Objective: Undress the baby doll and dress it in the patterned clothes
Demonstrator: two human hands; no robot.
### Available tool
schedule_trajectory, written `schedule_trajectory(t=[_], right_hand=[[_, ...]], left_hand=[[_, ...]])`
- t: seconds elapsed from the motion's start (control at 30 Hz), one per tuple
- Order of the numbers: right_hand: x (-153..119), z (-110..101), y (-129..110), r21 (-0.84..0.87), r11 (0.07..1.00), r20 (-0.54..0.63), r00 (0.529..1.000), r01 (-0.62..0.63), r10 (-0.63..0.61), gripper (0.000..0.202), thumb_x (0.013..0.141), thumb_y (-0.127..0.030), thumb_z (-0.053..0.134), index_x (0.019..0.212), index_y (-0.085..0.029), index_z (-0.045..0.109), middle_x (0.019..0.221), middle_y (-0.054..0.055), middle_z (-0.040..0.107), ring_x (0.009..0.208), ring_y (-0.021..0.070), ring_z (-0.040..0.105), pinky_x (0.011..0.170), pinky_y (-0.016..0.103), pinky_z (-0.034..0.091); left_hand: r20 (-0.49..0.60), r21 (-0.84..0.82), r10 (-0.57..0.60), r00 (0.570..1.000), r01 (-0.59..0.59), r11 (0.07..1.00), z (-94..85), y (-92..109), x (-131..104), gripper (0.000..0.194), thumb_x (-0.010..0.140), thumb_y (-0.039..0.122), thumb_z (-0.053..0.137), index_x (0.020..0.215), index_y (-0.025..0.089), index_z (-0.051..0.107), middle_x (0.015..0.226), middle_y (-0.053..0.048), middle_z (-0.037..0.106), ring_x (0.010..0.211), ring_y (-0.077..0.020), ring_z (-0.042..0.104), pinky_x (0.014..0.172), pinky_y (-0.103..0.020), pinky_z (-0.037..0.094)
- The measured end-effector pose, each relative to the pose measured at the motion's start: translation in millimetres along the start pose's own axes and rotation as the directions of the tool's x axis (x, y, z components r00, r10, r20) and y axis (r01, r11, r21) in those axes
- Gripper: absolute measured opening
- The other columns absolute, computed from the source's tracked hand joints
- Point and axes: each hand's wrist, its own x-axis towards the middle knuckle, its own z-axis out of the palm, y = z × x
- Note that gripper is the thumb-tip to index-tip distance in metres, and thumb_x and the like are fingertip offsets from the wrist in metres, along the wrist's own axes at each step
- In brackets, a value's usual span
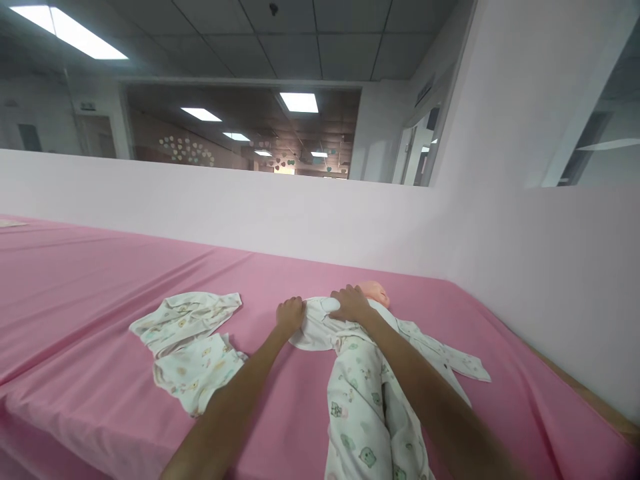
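While between grips (291, 313) (353, 305), white cloth (316, 330)

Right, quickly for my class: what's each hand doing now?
Left hand: closed, holding the edge of the white cloth.
Right hand: on the cloth; grip cannot be told.

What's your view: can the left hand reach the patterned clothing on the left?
Probably yes: nothing visible stands between the left hand and that clothing, though that hand seems to hold white cloth.

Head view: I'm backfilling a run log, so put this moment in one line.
left hand: gripping baby top; right hand: on baby top, beside doll's head; printed baby clothes: left, on pink sheet
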Motion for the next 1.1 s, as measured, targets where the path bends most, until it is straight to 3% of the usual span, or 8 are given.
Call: schedule_trajectory(t=[0.3,0.53,0.67,0.83,0.9,1.0,1.1], right_hand=[[-24.1,-23.4,24.0,0.042,0.999,-0.047,0.999,-0.009,0.011,0.034,0.087,-0.044,0.055,0.114,-0.024,0.062,0.112,0.012,0.060,0.106,0.0291,0.049,0.089,0.040,0.034],[-35.1,-37.0,32.4,0.092,0.992,-0.062,0.994,-0.088,0.094,0.041,0.088,-0.048,0.055,0.121,-0.025,0.059,0.113,0.012,0.059,0.106,0.0291,0.049,0.088,0.039,0.036],[-31.9,-34.7,21.0,0.116,0.989,-0.056,0.993,-0.094,0.101,0.045,0.087,-0.053,0.055,0.123,-0.026,0.059,0.114,0.012,0.059,0.109,0.0305,0.050,0.091,0.043,0.036],[-21.9,-18.3,-9.4,0.153,0.985,-0.047,0.995,-0.080,0.088,0.049,0.080,-0.056,0.065,0.118,-0.025,0.063,0.118,0.014,0.061,0.113,0.0332,0.050,0.096,0.047,0.034],[-19.8,-13.4,-21.8,0.184,0.980,-0.046,0.995,-0.083,0.093,0.048,0.077,-0.053,0.069,0.116,-0.025,0.065,0.119,0.014,0.061,0.113,0.0334,0.052,0.097,0.048,0.034],[-24.4,-13.9,-29.3,0.254,0.964,-0.045,0.994,-0.082,0.097,0.056,0.072,-0.050,0.074,0.122,-0.028,0.062,0.122,0.010,0.061,0.114,0.0300,0.053,0.098,0.044,0.035],[-48.5,-19.5,-10.6,0.334,0.933,-0.071,0.983,-0.135,0.168,0.054,0.083,-0.055,0.061,0.132,-0.034,0.053,0.131,0.003,0.058,0.118,0.0221,0.052,0.100,0.034,0.036]], left_hand=[[0.046,-0.109,-0.068,0.997,0.072,0.991,14.9,-19.6,4.6,0.030,0.095,0.026,0.035,0.089,0.017,0.063,0.100,-0.015,0.070,0.101,-0.0299,0.065,0.080,-0.038,0.045],[0.071,-0.377,-0.134,0.988,0.151,0.914,24.2,-26.9,12.0,0.027,0.089,0.035,0.047,0.074,0.018,0.060,0.093,-0.015,0.070,0.098,-0.0320,0.064,0.080,-0.038,0.044],[0.132,-0.628,-0.124,0.984,0.179,0.758,27.6,-27.2,14.9,0.032,0.082,0.047,0.055,0.069,0.017,0.058,0.076,-0.010,0.066,0.082,-0.0263,0.064,0.068,-0.032,0.044],[0.231,-0.867,0.031,0.972,0.191,0.460,17.2,-28.9,12.3,0.036,0.076,0.049,0.058,0.077,0.014,0.061,0.070,-0.008,0.062,0.063,-0.0178,0.059,0.054,-0.027,0.042],[0.265,-0.906,0.104,0.959,0.211,0.368,10.2,-29.3,10.5,0.038,0.077,0.050,0.058,0.083,0.013,0.062,0.075,-0.008,0.064,0.064,-0.0167,0.060,0.055,-0.027,0.044],[0.394,-0.907,0.117,0.912,0.366,0.209,1.2,-29.5,8.6,0.034,0.082,0.046,0.057,0.089,0.014,0.064,0.084,-0.009,0.067,0.070,-0.0174,0.064,0.062,-0.027,0.051],[0.507,-0.857,0.064,0.859,0.496,0.142,-6.3,-33.8,7.7,0.029,0.082,0.040,0.062,0.094,0.014,0.064,0.098,-0.012,0.070,0.085,-0.0219,0.068,0.073,-0.031,0.055]])
